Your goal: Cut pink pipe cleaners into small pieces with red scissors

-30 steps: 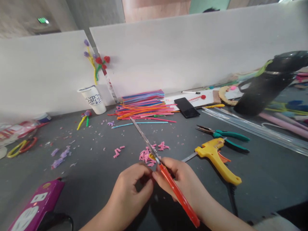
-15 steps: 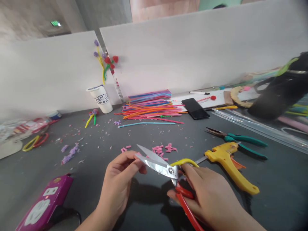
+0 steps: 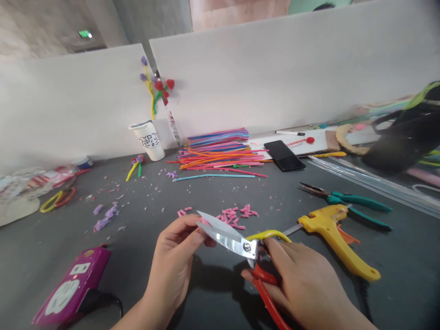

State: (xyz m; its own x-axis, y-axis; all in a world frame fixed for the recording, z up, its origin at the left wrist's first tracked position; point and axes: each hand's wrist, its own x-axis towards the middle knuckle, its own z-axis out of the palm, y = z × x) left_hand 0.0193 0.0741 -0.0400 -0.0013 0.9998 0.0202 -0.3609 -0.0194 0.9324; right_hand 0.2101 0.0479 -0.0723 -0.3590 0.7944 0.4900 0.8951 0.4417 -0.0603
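Scissors [image 3: 225,239] with one yellow and one red handle are gripped in my right hand [image 3: 304,270], their blades parted a little and pointing left. My left hand [image 3: 178,250] is closed in a pinch at the blade tips, holding a small pink pipe cleaner piece [image 3: 205,221] that lies between the blades. Most of this piece is hidden by fingers and blades. Just beyond the blades, several short pink cuttings [image 3: 229,214] lie scattered on the dark table [image 3: 206,190].
Pipe cleaners [image 3: 220,153] are heaped at the back, between a paper cup [image 3: 149,141] and a phone [image 3: 283,156]. Pliers [image 3: 357,201] and a yellow glue gun [image 3: 338,233] lie right. A purple power strip [image 3: 74,284] and lilac scraps [image 3: 106,217] are left.
The scissor blades have drawn closer together around the pink piece. My hands keep nearly the same pose, while the whole view has shifted slightly.
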